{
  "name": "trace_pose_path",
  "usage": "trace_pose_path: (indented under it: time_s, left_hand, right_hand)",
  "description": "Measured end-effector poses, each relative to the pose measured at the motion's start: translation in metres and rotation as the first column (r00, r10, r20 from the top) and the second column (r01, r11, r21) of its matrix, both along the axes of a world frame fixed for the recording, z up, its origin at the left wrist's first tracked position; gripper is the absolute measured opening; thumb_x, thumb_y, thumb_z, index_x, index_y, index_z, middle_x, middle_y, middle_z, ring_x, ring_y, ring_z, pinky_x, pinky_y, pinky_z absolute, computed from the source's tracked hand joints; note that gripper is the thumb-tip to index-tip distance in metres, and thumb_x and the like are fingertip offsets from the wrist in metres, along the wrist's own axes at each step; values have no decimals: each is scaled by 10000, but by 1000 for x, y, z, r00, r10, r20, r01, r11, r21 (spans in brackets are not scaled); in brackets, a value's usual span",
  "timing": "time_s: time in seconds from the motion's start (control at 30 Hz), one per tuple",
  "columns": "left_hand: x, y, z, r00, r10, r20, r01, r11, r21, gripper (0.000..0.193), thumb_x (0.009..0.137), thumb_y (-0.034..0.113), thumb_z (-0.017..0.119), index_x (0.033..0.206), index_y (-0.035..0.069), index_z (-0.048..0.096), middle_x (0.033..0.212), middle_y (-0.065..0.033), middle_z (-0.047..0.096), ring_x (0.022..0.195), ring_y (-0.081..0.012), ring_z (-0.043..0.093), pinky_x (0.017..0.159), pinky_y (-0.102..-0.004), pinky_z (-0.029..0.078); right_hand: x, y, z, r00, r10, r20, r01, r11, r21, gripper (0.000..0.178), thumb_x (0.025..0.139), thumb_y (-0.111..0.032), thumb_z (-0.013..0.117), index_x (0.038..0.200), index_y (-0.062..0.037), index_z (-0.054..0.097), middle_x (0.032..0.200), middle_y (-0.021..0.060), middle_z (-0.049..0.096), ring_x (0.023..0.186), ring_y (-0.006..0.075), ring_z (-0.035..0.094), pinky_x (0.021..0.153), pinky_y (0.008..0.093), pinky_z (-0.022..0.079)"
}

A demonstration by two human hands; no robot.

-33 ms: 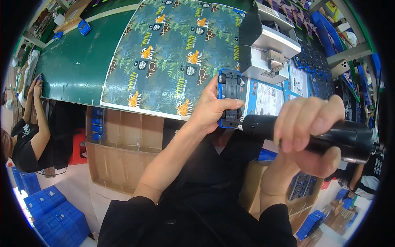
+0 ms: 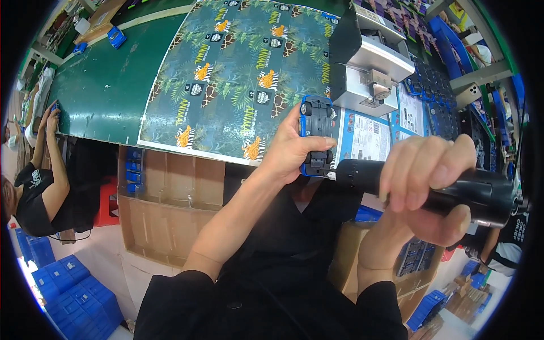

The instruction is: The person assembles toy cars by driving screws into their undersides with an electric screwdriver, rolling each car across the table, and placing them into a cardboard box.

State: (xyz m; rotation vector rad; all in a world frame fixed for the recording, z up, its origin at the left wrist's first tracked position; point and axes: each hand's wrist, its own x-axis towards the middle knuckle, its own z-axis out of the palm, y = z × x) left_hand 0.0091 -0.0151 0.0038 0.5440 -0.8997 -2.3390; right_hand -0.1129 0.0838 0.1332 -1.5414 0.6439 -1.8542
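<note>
My left hand (image 2: 285, 148) is closed around a blue toy car (image 2: 319, 122), with the thumb lying across its black underside. The underside and its black wheels face up toward me. My right hand (image 2: 422, 178) is wrapped around a black cylindrical electric screwdriver (image 2: 358, 174), held roughly level. The screwdriver's narrow tip meets the near end of the car, close to the wheels there; whether it sits in a screw is too small to tell. Beneath the car lies the right edge of a jungle-patterned printed sheet (image 2: 226, 85).
Behind the car stands a silver metal screw feeder-like device (image 2: 371, 90). Black and blue car parts (image 2: 445, 110) lie right of it. Below the green bench (image 2: 107, 96) is a divided cardboard box (image 2: 170, 221). Another person's arm (image 2: 54, 141) rests at the bench's far left.
</note>
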Motion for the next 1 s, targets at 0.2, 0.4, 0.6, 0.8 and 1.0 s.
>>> trace_pose_path:
  time_s: [0.2, 0.4, 0.6, 0.8, 1.0]
  left_hand:
    - [1, -1, 0, 1000, 7, -2, -7, 1000, -23, 572, 747, -114, 687, 1264, 58, 513, 1084, -99, 637, 862, -215, 701, 708, -373, 593]
    - [-1, -1, -1, 1000, -11, -7, 11, 1000, -18, 567, 752, -109, 693, 1265, 53, 515, 1088, -105, 640, 859, -215, 700, 713, -370, 593]
    - [-1, 0, -3, 1000, -14, 23, 14, 999, -31, 571, 753, -91, 708, 1270, 61, 518, 1087, -98, 645, 865, -200, 698, 764, -345, 577]
    - [-5, 1, 5, 999, -9, 35, 6, 997, 83, 540, 722, -92, 733, 1205, 67, 549, 944, -39, 651, 811, -140, 656, 735, -305, 550]
    - [-8, 1, 0, 997, -22, 79, 16, 997, 71, 458, 786, -34, 744, 1189, 59, 548, 1019, -64, 641, 859, -174, 659, 795, -339, 550]
  right_hand:
    - [-4, 14, -4, 995, 63, 81, -70, 994, 89, 385, 753, -178, 744, 1011, -35, 497, 706, 76, 583, 565, 202, 579, 594, 364, 531]
    - [6, 18, -10, 990, -12, 138, -11, 986, 164, 386, 761, -192, 752, 999, -17, 503, 721, 105, 575, 580, 208, 575, 610, 364, 524]
    - [9, 18, -11, 989, -37, 143, 10, 983, 184, 359, 752, -143, 745, 987, -13, 507, 719, 121, 570, 591, 204, 570, 609, 361, 516]
    - [19, 8, -21, 978, -88, 191, 45, 975, 218, 287, 693, -63, 775, 836, -6, 533, 635, 103, 560, 537, 184, 540, 551, 328, 497]
    - [12, -3, -32, 988, -12, 155, -15, 985, 173, 313, 644, -65, 814, 776, -11, 536, 586, 82, 565, 488, 167, 538, 499, 278, 470]
